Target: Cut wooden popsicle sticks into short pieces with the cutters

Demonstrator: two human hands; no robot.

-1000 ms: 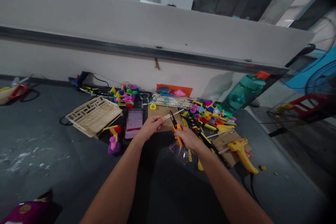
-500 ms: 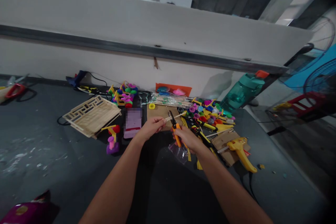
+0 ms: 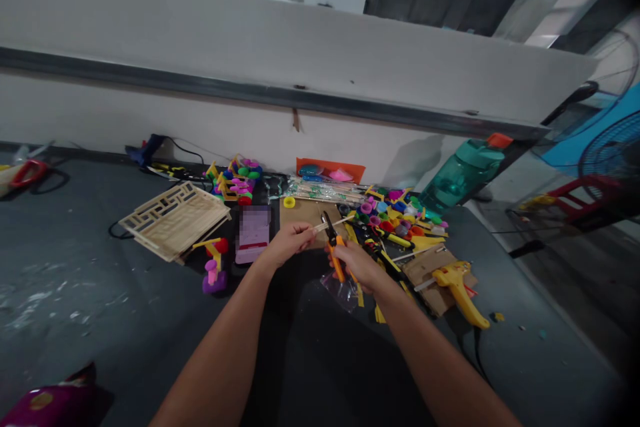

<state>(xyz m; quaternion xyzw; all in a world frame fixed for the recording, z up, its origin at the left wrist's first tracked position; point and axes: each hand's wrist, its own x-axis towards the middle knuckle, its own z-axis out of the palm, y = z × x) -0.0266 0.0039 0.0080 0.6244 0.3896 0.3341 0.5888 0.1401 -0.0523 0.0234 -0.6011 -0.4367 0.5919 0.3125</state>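
Observation:
Between the fingertips of my left hand (image 3: 291,241) is a thin pale wooden stick (image 3: 343,221), pointing to the right. My right hand (image 3: 356,261) is closed round the orange handles of a pair of pliers (image 3: 336,250). Their dark jaws meet the stick just right of my left fingertips; whether they are closed on it is too small to tell. Under both hands lies a piece of brown cardboard (image 3: 295,213) with a yellow bottle cap (image 3: 289,202) on it. A clear plastic bag (image 3: 341,292) lies below my right hand.
To the left are a phone (image 3: 253,235), a small cap-and-stick figure (image 3: 215,270) and a wooden slatted panel (image 3: 175,220). Rightward are coloured bottle caps (image 3: 383,213), a yellow glue gun (image 3: 460,290) and a teal water bottle (image 3: 463,173). A low wall (image 3: 225,33) stands behind.

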